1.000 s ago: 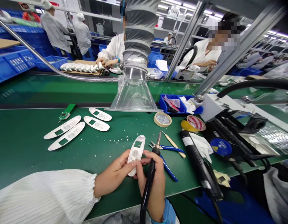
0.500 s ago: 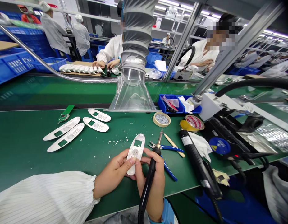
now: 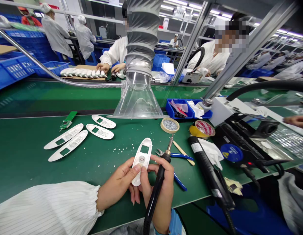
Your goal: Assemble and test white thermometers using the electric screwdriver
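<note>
Between both hands, over the green mat, is a white oval plastic cover (image 3: 144, 149) with a square opening near its top. My left hand (image 3: 119, 181) pinches its lower left side, thumb on its face. My right hand (image 3: 163, 189) holds a black soldering iron (image 3: 156, 192), tip upward, while its thumb and fingertips touch the cover's lower right side. Blue-handled pliers (image 3: 180, 156) lie just right of the iron, beside a thin wooden stick (image 3: 183, 151). Several similar covers (image 3: 68, 146) and a green circuit board (image 3: 69, 120) rest at the left.
A clear fume hood (image 3: 139, 101) hangs above the mat. Behind the iron stand a round tin (image 3: 169, 125), tape rolls (image 3: 202, 129) and blue bins (image 3: 179, 109). A black tool (image 3: 205, 163) and soldering station (image 3: 229, 151) occupy the right. People sit opposite; another hand (image 3: 297, 121) shows far right.
The held cover has shifted slightly up and left. Fingers of my left hand now show below it. Another person's hand has entered at the far right edge.
</note>
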Available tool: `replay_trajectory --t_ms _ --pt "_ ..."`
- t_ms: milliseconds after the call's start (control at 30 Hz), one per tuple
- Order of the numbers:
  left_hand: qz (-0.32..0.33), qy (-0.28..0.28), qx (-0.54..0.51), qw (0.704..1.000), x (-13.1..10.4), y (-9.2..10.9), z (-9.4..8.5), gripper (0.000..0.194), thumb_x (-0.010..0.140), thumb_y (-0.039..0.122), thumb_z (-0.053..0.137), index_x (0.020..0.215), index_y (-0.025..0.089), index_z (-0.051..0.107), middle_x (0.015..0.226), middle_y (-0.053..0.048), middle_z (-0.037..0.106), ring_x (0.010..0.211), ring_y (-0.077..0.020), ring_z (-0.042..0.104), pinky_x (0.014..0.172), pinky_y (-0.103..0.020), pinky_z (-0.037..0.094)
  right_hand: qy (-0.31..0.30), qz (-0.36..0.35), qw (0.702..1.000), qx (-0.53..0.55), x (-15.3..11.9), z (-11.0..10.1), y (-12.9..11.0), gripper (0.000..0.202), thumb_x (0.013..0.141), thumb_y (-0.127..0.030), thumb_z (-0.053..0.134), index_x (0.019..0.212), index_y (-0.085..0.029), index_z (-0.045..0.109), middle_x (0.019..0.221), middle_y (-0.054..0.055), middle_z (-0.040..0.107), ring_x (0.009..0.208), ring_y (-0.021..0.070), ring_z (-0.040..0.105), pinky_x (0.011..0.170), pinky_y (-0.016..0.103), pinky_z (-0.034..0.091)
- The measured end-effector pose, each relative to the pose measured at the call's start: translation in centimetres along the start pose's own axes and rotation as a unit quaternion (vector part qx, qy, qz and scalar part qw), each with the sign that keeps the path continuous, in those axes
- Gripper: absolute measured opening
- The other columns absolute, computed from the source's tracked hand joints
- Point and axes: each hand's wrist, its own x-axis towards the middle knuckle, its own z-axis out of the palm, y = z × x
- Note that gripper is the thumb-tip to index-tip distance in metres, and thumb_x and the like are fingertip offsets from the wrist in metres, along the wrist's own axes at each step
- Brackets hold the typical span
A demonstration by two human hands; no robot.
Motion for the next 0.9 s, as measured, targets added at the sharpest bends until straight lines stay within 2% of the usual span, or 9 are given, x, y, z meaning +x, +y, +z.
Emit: replay_trajectory --t_ms 200,267,367,467,533,667,800,900 --pt "0.014 0.024 0.007 1.0 0.0 -0.5 -0.1 0.047 0.083 0.049 0.041 0.114 0.015 0.041 0.045 0.004 0.052 0.032 -0.0089 0.048 0.03 -0.014 0.036 -0.021 0.014 0.999 0.036 0.0 0.3 -0.1 0.031 0.078 -0.022 0.056 0.107 -0.021 0.044 0.075 0.0 0.059 0.056 0.011 0.061 0.049 0.019 0.052" --pt "0.017 0.031 0.009 0.999 0.0 -0.4 -0.1 0.046 0.082 0.049 0.042 0.113 0.014 0.041 0.045 0.004 0.051 0.031 -0.0083 0.046 0.028 -0.013 0.033 -0.028 0.017 0.999 0.044 0.0 0.5 -0.1 0.03 0.079 -0.023 0.055 0.107 -0.021 0.043 0.074 -0.001 0.059 0.049 0.0092 0.059 0.043 0.017 0.05" --pt "0.007 0.04 0.001 0.999 0.0 0.0 -0.3 0.047 0.083 0.049 0.042 0.116 0.016 0.039 0.044 0.005 0.05 0.029 -0.008 0.045 0.027 -0.012 0.03 -0.033 -0.004 0.999 0.037 0.1 0.3 -0.2 0.031 0.079 -0.024 0.056 0.107 -0.02 0.043 0.073 -0.001 0.06 0.051 0.0093 0.06 0.042 0.016 0.049" --pt "-0.003 0.059 -0.009 0.998 0.0 0.5 -0.8 0.049 0.083 0.048 0.042 0.12 0.017 0.035 0.046 0.005 0.051 0.028 -0.0069 0.042 0.026 -0.011 0.028 -0.024 -0.047 0.999 -0.003 0.3 -0.8 -0.1 0.032 0.079 -0.025 0.058 0.108 -0.02 0.045 0.077 0.001 0.062 0.068 0.012 0.063 0.06 0.022 0.054" --pt "-0.012 0.072 -0.012 0.997 -0.1 0.8 -1.2 0.049 0.082 0.048 0.042 0.12 0.017 0.035 0.046 0.005 0.052 0.027 -0.0069 0.041 0.026 -0.012 0.028 -0.016 -0.054 0.998 -0.022 0.5 -1.8 0.1 0.027 0.08 -0.025 0.057 0.104 -0.02 0.048 0.079 0.001 0.063 0.068 0.0113 0.063 0.066 0.024 0.053" --pt "-0.023 0.095 -0.008 0.995 -0.2 1.0 -2.3 0.05 0.081 0.049 0.043 0.119 0.018 0.035 0.047 0.005 0.052 0.028 -0.0076 0.041 0.025 -0.012 0.028 -0.02 -0.052 0.998 -0.009 0.5 -3.8 0.7 0.015 0.086 -0.023 0.049 0.099 -0.019 0.054 0.086 0.002 0.063 0.062 0.0088 0.062 0.06 0.021 0.052" --pt "-0.022 0.106 0.004 0.994 0.0 1.1 -3.0 0.05 0.081 0.05 0.044 0.119 0.019 0.035 0.047 0.005 0.053 0.028 -0.0081 0.042 0.025 -0.013 0.03 0.029 -0.031 0.999 0.012 0.6 -4.9 1.1 0.038 0.086 -0.035 0.046 0.12 -0.018 0.045 0.075 0.002 0.06 0.06 0.0108 0.057 0.054 0.022 0.048" --pt "-0.016 0.109 0.023 0.994 0.2 1.1 -3.1 0.051 0.081 0.051 0.043 0.119 0.018 0.035 0.047 0.005 0.053 0.028 -0.0082 0.043 0.025 -0.013 0.03 0.052 -0.049 0.997 -0.009 1.0 -5.5 1.3 0.035 0.081 -0.034 0.054 0.112 -0.019 0.047 0.078 0.003 0.055 0.062 0.011 0.055 0.054 0.022 0.046"
